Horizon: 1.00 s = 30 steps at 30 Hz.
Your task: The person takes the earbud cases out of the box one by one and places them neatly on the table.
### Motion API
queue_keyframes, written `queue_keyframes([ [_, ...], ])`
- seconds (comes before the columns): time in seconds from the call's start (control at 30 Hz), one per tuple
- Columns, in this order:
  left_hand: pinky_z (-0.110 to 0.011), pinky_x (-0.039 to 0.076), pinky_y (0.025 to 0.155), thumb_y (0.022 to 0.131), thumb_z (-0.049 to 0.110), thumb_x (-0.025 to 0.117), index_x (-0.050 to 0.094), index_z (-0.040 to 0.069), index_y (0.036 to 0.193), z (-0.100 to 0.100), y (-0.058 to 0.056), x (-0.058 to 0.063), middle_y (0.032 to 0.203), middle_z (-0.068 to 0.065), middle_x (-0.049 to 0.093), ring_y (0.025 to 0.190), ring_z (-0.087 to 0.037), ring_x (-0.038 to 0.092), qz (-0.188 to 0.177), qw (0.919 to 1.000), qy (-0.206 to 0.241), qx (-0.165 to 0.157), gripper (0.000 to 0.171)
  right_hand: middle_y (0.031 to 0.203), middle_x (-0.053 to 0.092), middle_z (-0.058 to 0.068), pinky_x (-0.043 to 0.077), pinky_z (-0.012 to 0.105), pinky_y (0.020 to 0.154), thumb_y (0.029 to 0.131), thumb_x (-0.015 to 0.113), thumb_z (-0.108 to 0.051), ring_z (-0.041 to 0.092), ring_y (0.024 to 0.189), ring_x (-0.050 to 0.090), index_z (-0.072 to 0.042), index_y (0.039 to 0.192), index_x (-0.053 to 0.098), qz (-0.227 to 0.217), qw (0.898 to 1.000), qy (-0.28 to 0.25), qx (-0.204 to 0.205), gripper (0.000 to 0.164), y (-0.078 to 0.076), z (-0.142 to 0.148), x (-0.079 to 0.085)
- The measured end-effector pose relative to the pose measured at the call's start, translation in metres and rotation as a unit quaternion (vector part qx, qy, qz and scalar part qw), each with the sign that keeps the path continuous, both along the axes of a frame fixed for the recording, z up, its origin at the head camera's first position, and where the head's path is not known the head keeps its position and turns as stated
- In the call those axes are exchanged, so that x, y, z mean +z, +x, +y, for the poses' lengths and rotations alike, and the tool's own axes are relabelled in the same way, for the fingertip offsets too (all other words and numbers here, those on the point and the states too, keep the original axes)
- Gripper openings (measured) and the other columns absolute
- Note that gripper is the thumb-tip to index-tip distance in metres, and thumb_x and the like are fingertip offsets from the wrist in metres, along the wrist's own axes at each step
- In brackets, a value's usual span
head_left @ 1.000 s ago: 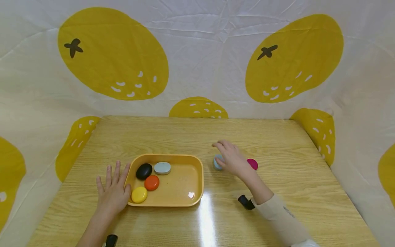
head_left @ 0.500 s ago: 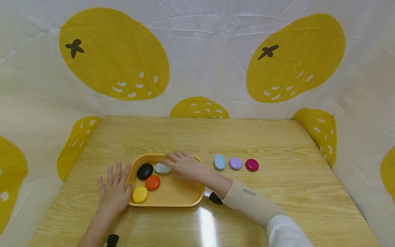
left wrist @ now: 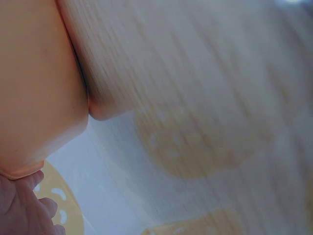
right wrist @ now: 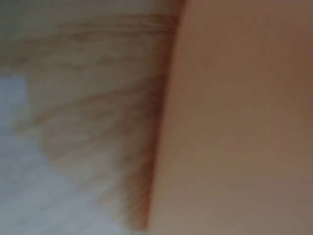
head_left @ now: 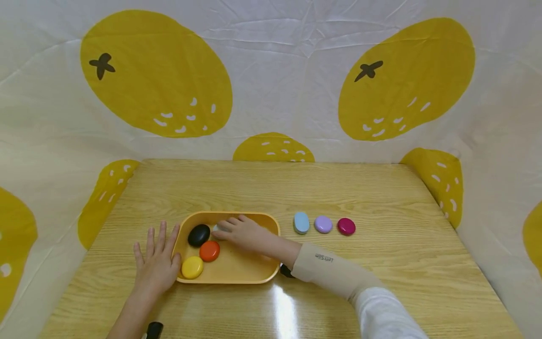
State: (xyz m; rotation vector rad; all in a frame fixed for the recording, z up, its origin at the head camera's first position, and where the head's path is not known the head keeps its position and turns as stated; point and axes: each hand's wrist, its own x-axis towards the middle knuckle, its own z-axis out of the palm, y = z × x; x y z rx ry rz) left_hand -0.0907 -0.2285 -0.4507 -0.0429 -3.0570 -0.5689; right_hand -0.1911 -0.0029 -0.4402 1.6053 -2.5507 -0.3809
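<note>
My left hand (head_left: 155,268) lies spread on the table at the left end of a yellow-orange tray (head_left: 267,249), its thumb against the rim. In the left wrist view, fingers (left wrist: 29,205) show below the tray's wall (left wrist: 39,88). Inside the tray, my right hand (head_left: 247,234) has its fingers curled over a pale grey oval block (head_left: 216,233), hiding most of it. Beside that block are a black oval piece (head_left: 198,235), a red-orange round one (head_left: 209,251) and a yellow round one (head_left: 192,267). The right wrist view has only the blurred tray wall (right wrist: 234,122).
Right of the tray, a light blue oblong block (head_left: 301,223), a lilac round piece (head_left: 323,224) and a crimson round piece (head_left: 346,227) stand in a row on the wooden table (head_left: 381,273). A white cloth (head_left: 279,94) with yellow fruit prints hangs around the table.
My right hand has moved left from over the light blue block into the tray, and its fingers have closed over the pale grey block. My left hand has stayed in place.
</note>
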Motion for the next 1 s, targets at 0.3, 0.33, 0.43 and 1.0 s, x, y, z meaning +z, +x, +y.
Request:
queue_keyframes([
  [0.3, -0.061, -0.019, 0.099, 0.096, 0.021, 0.034, 0.005, 0.016, 0.148, 0.0003, -0.0002, 0.0005, 0.152, -0.017, -0.008, 0.134, -0.032, -0.024, 0.0, 1.0, -0.001, -0.001, 0.061, 0.139, 0.039, -0.002, 0.04, 0.026, 0.083, 0.093, 0.049, -0.018, 0.015, 0.116, 0.042, -0.034, 0.139, 0.036, 0.013, 1.0, -0.006, -0.001, 0.05, 0.0012, -0.0005, -0.0091],
  [0.33, -0.061, -0.019, 0.099, 0.096, 0.02, 0.034, 0.004, 0.016, 0.148, 0.0003, -0.0004, 0.0002, 0.152, -0.017, -0.009, 0.134, -0.033, -0.024, 0.001, 1.0, -0.002, -0.001, 0.061, 0.138, 0.039, -0.002, 0.04, 0.026, 0.083, 0.093, 0.05, -0.018, 0.015, 0.115, 0.042, -0.034, 0.138, 0.037, 0.012, 1.0, -0.007, -0.001, 0.05, 0.0011, -0.0004, -0.0085],
  [0.43, -0.061, -0.02, 0.099, 0.096, 0.021, 0.034, 0.002, 0.017, 0.148, 0.0004, -0.0012, 0.0, 0.152, -0.017, -0.009, 0.135, -0.034, -0.023, 0.002, 1.0, -0.003, -0.002, 0.062, 0.137, 0.04, -0.003, 0.04, 0.025, 0.08, 0.092, 0.051, -0.017, 0.015, 0.112, 0.043, -0.034, 0.137, 0.038, 0.01, 1.0, -0.008, 0.002, 0.05, 0.001, 0.0, -0.0072],
  [1.0, -0.062, -0.019, 0.099, 0.095, 0.02, 0.036, 0.005, 0.016, 0.148, -0.0008, -0.0027, -0.0017, 0.152, -0.017, -0.01, 0.134, -0.033, -0.024, 0.002, 1.0, -0.003, -0.002, 0.061, 0.129, 0.043, 0.008, 0.048, 0.031, 0.082, 0.096, 0.042, -0.015, 0.021, 0.105, 0.051, -0.024, 0.127, 0.044, -0.061, 0.998, -0.01, -0.007, 0.033, 0.0092, 0.0078, -0.0019],
])
